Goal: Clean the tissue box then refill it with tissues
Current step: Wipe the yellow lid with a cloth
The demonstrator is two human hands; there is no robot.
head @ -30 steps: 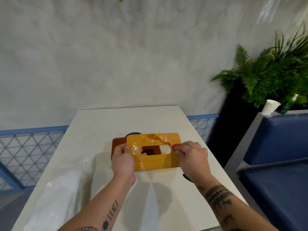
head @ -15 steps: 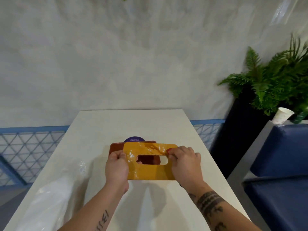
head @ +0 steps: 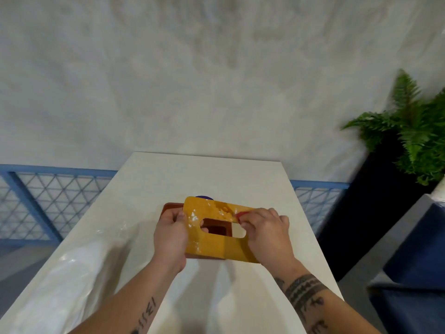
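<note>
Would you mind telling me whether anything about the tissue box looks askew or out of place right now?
Yes: the yellow lid is off the brown box base, held tilted over it by the left hand and right hand, shifted right. Through its slot the base looks empty. Its glossy surface looks wet or smeared.

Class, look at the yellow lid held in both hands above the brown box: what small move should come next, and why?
Probably lift the yellow lid clear and set it aside on the table. Both the left hand and the right hand grip its ends, and it sits skewed over the brown box, blocking access for cleaning inside.
</note>
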